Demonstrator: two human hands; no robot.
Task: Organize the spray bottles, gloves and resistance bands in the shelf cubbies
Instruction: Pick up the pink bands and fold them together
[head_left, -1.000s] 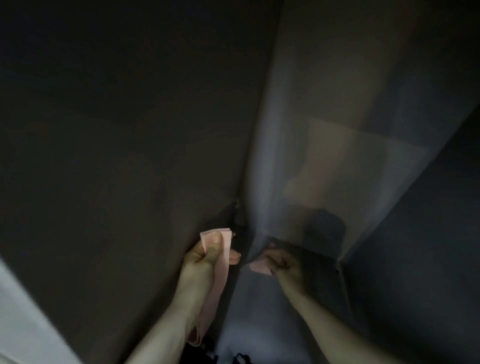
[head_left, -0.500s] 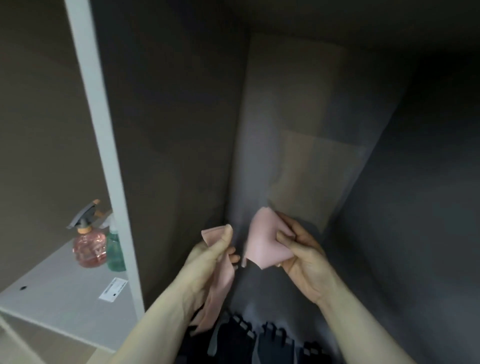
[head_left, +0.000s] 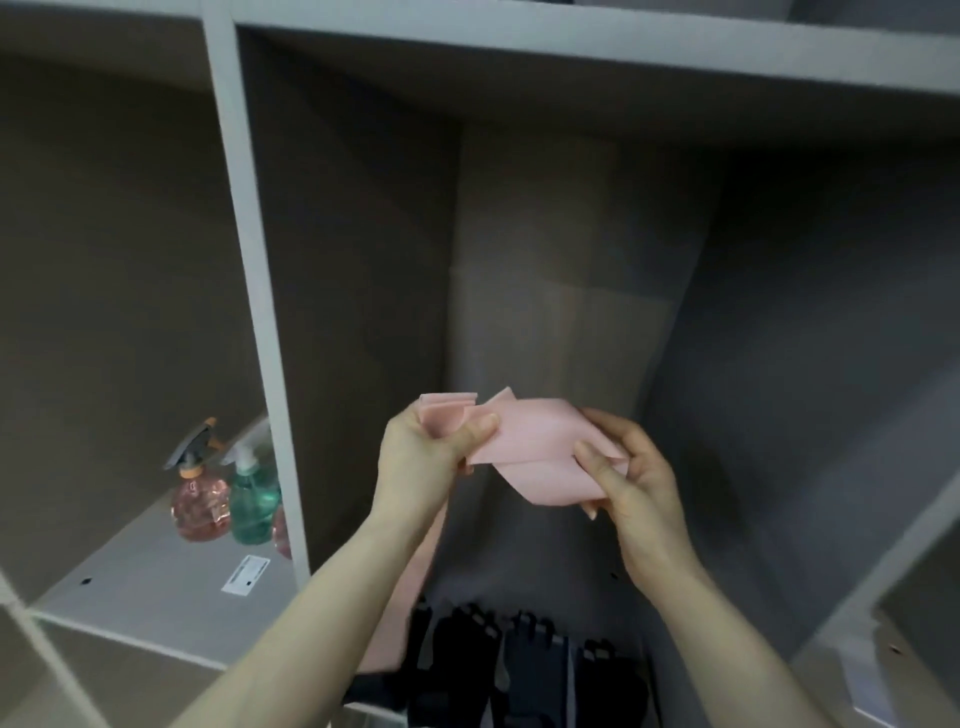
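Both hands hold a pink resistance band (head_left: 530, 447) in front of the middle shelf cubby. My left hand (head_left: 426, 462) pinches its folded left end between thumb and fingers, and a loose length hangs down behind my left forearm. My right hand (head_left: 628, 478) grips the folded right part with thumb on top. Black gloves (head_left: 519, 660) lie on the floor of this cubby, below my hands. In the left cubby stand a pink spray bottle (head_left: 200, 499) and a green spray bottle (head_left: 254, 493); a third bottle shows partly behind the divider.
A grey upright divider (head_left: 244, 260) separates the left cubby from the middle one. A grey shelf board (head_left: 623, 57) runs across the top. A white label (head_left: 245, 574) lies on the left cubby floor. Another cubby opens at the right edge.
My view has pulled back out of the dark cubby, showing the shelf front. Both hands rose and came together, and the band is now folded between them.
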